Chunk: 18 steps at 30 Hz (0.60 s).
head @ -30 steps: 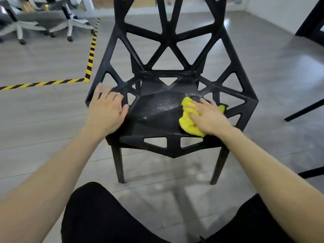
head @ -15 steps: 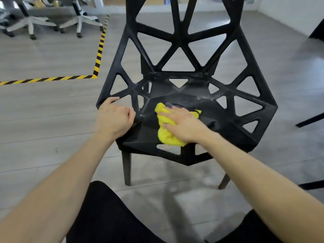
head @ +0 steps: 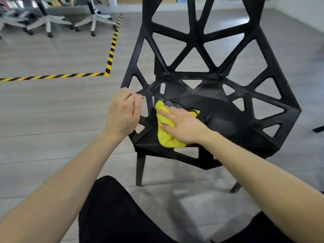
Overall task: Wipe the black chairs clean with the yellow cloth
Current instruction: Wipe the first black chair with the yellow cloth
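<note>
cloth: yellow cloth [head: 165,131] pressed flat on black chair [head: 226,118] seat, left part, by right hand [head: 182,125], fingers straight.
left hand [head: 122,113]: fingers curled at seat edge; grip cannot be told.
progress: seat wipe underway; backrest, legs judged left.

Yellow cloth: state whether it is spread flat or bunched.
Bunched: the yellow cloth lies crumpled in folds under the right hand on the chair seat.

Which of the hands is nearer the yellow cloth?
Right. The right hand lies flat on the yellow cloth, pressing it onto the seat; the left hand holds the black chair's edge just left of it.
</note>
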Each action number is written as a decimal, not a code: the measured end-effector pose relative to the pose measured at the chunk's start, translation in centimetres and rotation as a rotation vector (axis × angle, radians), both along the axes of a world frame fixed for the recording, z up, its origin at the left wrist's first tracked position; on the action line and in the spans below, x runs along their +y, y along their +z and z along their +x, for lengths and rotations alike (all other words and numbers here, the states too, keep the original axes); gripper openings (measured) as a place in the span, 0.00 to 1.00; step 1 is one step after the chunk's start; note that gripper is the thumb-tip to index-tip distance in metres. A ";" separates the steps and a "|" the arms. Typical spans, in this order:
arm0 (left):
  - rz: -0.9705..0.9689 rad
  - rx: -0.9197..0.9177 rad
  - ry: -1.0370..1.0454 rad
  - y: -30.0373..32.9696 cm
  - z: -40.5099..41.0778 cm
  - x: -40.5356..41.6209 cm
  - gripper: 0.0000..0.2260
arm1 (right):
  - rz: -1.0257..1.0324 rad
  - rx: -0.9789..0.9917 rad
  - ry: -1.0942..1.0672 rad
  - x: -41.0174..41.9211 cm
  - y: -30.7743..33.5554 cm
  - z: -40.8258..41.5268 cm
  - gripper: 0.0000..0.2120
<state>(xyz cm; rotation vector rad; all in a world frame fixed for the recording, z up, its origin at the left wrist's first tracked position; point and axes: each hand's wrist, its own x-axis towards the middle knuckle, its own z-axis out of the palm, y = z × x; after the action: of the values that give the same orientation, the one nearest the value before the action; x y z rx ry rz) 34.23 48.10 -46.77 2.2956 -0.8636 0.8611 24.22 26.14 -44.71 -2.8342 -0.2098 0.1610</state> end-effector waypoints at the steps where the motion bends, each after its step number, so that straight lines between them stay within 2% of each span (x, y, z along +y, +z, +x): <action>1: 0.038 -0.032 0.059 0.9 0.8 0.4 0.18 | -0.034 0.039 -0.076 -2.7 -0.3 0.9 0.30; 2: 0.064 -0.021 0.132 1.6 1.8 0.7 0.17 | -0.101 0.067 -0.194 -5.8 -0.7 2.1 0.30; 3: 0.058 0.077 0.184 2.1 2.8 1.0 0.19 | -0.179 0.089 -0.334 -8.5 -1.1 3.1 0.31; 5: -0.045 0.455 0.212 2.3 3.8 0.7 0.24 | -0.235 0.091 -0.521 -10.5 -1.6 4.5 0.33; 6: -0.095 0.603 0.219 1.9 4.1 0.4 0.25 | -0.219 0.086 -0.531 -9.1 -1.6 4.6 0.34; 7: -0.127 0.657 0.215 1.4 4.1 0.1 0.26 | -0.190 0.059 -0.476 -6.2 -1.4 4.2 0.33; 10: -0.179 0.645 0.177 1.0 4.0 0.1 0.24 | -0.125 -0.085 -0.174 5.7 -1.1 1.6 0.37; 12: -0.165 0.639 0.183 0.9 4.1 0.5 0.19 | -0.036 -0.120 -0.126 10.0 -1.3 -0.7 0.39; 15: -0.154 0.619 0.218 0.9 4.1 0.8 0.17 | -0.024 -0.142 -0.094 7.1 -1.8 -0.8 0.38; 18: -0.166 0.613 0.235 1.0 3.8 0.7 0.18 | -0.220 -0.033 -0.247 -0.7 -2.2 4.7 0.34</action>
<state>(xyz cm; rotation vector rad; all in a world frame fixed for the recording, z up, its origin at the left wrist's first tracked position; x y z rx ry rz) 38.00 48.84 -45.79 2.3319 -0.2482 0.2602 28.91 25.42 -46.91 -3.0506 0.1615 0.0888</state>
